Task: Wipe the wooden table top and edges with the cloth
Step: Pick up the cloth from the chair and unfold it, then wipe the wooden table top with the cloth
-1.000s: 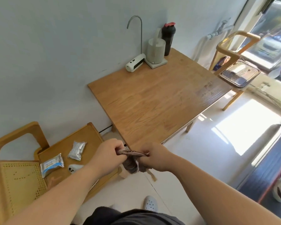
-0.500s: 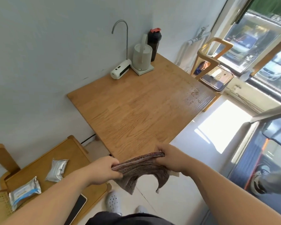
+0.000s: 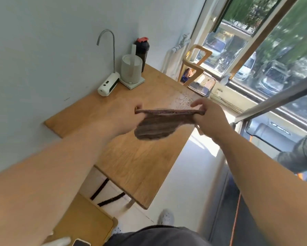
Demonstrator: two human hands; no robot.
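Note:
A dark brown striped cloth (image 3: pixel 158 126) is stretched out in the air above the wooden table (image 3: pixel 136 162). My left hand (image 3: pixel 127 118) pinches its left corner and my right hand (image 3: pixel 206 112) pinches its right corner. The cloth's lower part sags between them and does not touch the table top. A wet-looking patch (image 3: pixel 184 100) shows on the wood near the table's far right edge, just beyond the cloth.
At the back of the table by the wall stand a white water dispenser (image 3: pixel 108 86), a pale kettle (image 3: pixel 131 71) and a black bottle (image 3: pixel 142 50). A wooden chair (image 3: pixel 193 68) stands past the far end. A low wooden stool with a phone (image 3: pixel 81 243) sits at lower left.
Both hands have lifted the cloth from below the table's near corner up over the table top and pulled it wider apart. The view has moved closer over the table.

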